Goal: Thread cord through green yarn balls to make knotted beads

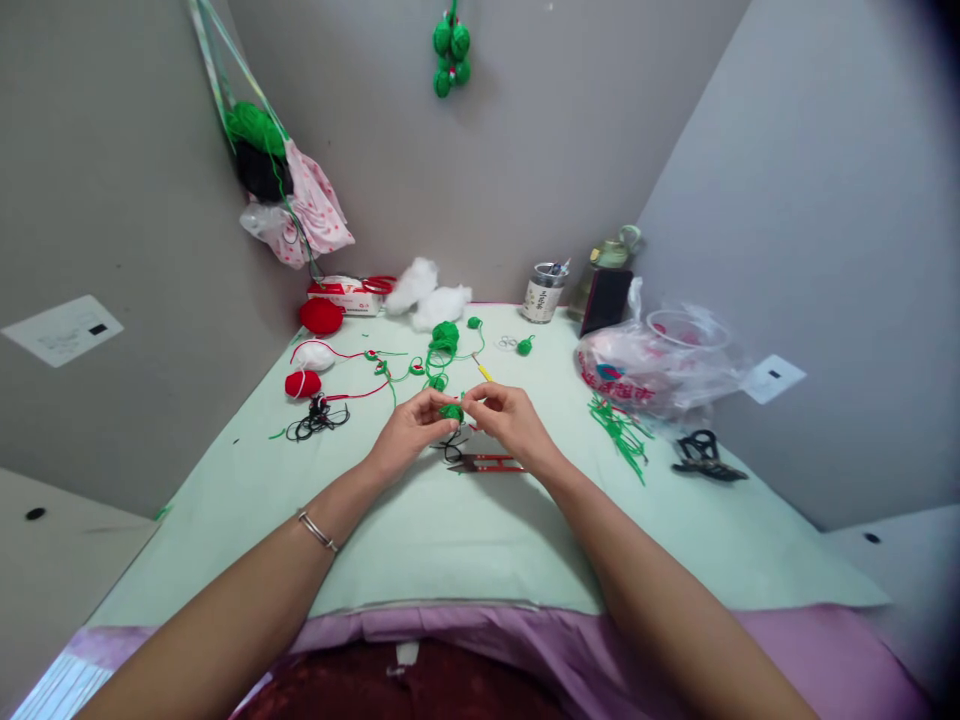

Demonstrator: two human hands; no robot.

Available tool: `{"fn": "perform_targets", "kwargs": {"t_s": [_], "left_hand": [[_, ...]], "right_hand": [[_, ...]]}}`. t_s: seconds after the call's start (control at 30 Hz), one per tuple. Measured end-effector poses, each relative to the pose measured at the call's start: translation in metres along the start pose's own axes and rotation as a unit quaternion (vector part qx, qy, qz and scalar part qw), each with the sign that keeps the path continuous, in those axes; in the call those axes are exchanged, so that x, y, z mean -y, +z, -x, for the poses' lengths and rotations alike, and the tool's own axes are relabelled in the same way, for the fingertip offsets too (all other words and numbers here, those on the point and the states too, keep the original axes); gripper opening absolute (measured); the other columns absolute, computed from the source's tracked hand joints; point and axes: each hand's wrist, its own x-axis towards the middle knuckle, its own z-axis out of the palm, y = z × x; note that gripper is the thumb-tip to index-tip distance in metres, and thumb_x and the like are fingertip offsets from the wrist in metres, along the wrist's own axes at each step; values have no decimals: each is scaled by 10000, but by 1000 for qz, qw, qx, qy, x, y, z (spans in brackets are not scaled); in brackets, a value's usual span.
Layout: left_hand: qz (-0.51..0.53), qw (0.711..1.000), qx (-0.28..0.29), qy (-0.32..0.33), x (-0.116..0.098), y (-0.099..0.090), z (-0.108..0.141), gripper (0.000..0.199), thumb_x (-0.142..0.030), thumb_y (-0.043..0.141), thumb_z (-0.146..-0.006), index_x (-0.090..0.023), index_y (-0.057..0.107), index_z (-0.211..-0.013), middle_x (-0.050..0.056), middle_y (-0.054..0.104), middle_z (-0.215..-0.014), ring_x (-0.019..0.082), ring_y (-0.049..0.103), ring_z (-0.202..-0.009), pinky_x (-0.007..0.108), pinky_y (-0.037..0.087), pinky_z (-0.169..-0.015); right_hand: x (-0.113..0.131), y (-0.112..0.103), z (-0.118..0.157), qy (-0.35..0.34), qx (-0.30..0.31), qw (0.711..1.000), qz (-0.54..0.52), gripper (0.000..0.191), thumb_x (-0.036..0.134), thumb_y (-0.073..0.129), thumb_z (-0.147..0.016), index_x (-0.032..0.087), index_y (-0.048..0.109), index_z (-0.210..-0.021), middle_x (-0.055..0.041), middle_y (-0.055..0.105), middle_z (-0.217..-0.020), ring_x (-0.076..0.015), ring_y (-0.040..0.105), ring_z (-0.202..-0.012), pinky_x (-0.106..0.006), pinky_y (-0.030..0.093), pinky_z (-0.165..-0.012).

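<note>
Near the middle of the pale green table, my left hand (411,432) pinches a small green crocheted piece (451,412) between thumb and fingers. My right hand (510,418) is closed at the piece's right side, fingertips together; what they grip is too small to make out. Orange-handled thread snips (487,464) lie just below the hands, partly behind the right one. Black thread (451,448) curls beside their tip. A yellow-handled crochet hook (484,372) rests above my right hand. Behind the hands is a green yarn ball (444,338).
Red yarn balls (321,316), black yarn (319,420) and small crocheted pieces (382,368) lie left. White stuffing (439,305), a pen tin (544,293) and a bottle (611,255) stand behind. Right are a plastic bag (637,365), green strands (621,435) and a black claw clip (706,456).
</note>
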Motion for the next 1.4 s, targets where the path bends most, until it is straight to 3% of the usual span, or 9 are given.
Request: {"fn": "perform_targets", "kwargs": {"t_s": [0.13, 0.33, 0.53, 0.73, 0.87, 1.07, 1.23, 1.3, 1.4], "left_hand": [[12, 1000, 8, -15, -1, 1, -1, 254, -278, 760, -773, -179, 657, -982, 9, 627, -890, 135, 561, -809, 265, 437, -760], [23, 998, 23, -50, -3, 4, -1, 247, -283, 776, -742, -182, 681, -946, 24, 644, -891, 146, 578, -792, 286, 462, -767], [29, 996, 56, -70, -5, 2, 0, 215, -273, 742, -755, -189, 698, -948, 29, 651, -884, 150, 570, -746, 286, 450, -731], [-21, 992, 90, -82, -7, -2, 0, 180, -231, 718, -751, -185, 704, -924, 10, 625, -796, 149, 557, -703, 285, 425, -703], [-22, 989, 112, -94, -6, -5, 0, 201, -275, 705, -784, -189, 698, -965, 13, 635, -793, 157, 599, -707, 302, 442, -735], [6, 990, 104, -94, -5, -9, -1, 278, -279, 720, -789, -212, 701, -1058, 31, 656, -910, 184, 648, -823, 319, 473, -815], [40, 994, 57, -83, -9, -8, -3, 277, -376, 716, -818, -217, 721, -1045, 61, 665, -1096, 204, 627, -984, 361, 459, -952], [56, 995, 35, -71, -12, -8, -3, 285, -373, 731, -806, -213, 726, -1042, 61, 674, -1096, 207, 618, -1011, 370, 454, -976], [73, 995, 10, -62, -14, -7, -5, 319, -351, 769, -773, -205, 728, -1054, 60, 695, -1054, 201, 627, -991, 369, 457, -970]], "right_hand": [[2, -1, -1, 16, 16, 1000, -18, 205, 363, 656, -756, 159, 656, -742, 28, 549, -566, -102, 469, -513, -238, 374, -508], [3, -26, -7, 3, -83, 975, -204, 287, 428, 705, -742, 169, 582, -762, -31, 681, -770, -80, 518, -485, -202, 318, -408], [10, -47, -8, 77, 19, 939, -334, 332, 403, 773, -741, 181, 527, -755, 40, 576, -611, -65, 487, -453, -188, 383, -420], [8, -93, -16, -66, -157, 891, -421, 265, 231, 728, -830, 198, 480, -745, 77, 462, -620, -38, 450, -504, -137, 432, -491], [5, -115, -17, -99, -239, 855, -449, 225, 166, 706, -826, 186, 506, -723, 59, 506, -660, -34, 474, -536, -132, 433, -503], [14, -93, -12, -121, -224, 909, -329, 105, 200, 727, -756, 205, 637, -811, 16, 604, -796, -67, 535, -629, -187, 462, -585], [22, -54, 1, -128, -113, 979, -108, 97, 287, 683, -830, 205, 722, -865, 5, 615, -723, -103, 482, -583, -245, 391, -552], [22, -40, 6, -153, -66, 986, 19, 123, 291, 649, -870, 204, 736, -872, -10, 621, -738, -124, 490, -615, -265, 383, -579], [19, -26, 12, -202, -27, 965, 166, 140, 256, 613, -908, 211, 745, -902, -9, 575, -718, -127, 484, -623, -268, 367, -609]]}}
